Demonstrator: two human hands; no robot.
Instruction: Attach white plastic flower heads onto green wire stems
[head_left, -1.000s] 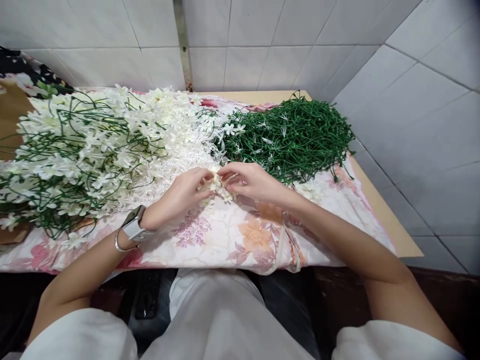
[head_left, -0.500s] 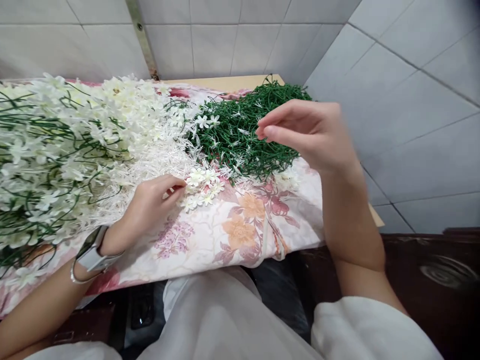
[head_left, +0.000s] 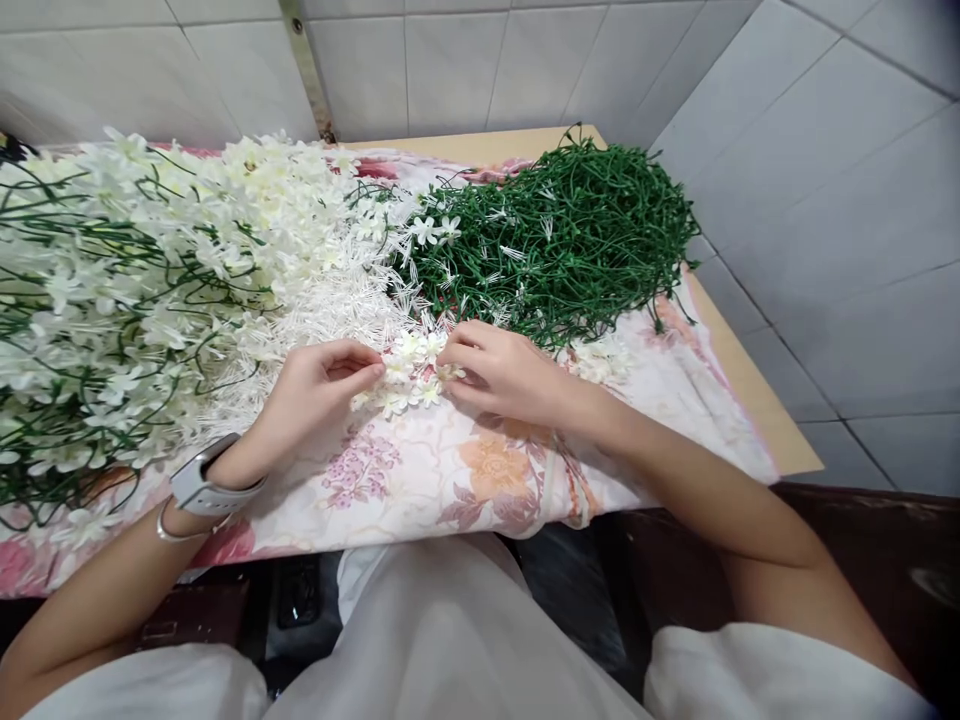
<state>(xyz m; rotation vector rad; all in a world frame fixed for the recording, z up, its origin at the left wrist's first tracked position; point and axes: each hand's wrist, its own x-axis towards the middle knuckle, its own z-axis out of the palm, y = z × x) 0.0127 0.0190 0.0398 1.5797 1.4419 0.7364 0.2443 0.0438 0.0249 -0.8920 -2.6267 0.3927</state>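
Observation:
A small cluster of white artificial flowers lies on the floral cloth between my two hands. On its left side, my left hand has thumb and forefinger pinched together at the petals' edge; what is between those fingertips is too small to make out. From the right, my right hand reaches in low with curled fingers closed on a white flower at the cluster's edge. Just beyond the hands spreads a heap of thin white plastic stamens. A large pile of green plastic stems lies behind my right hand.
Many white flowers on green stems are heaped across the left side. The floral cloth covers most of a pale wooden board, whose right edge shows. Tiled walls stand behind and to the right. Loose white pieces lie right of my hand.
My right hand has come down and left from above the green stems to the flower cluster. My left hand stays beside the cluster, its thumb now showing against the forefinger. The view has shifted slightly.

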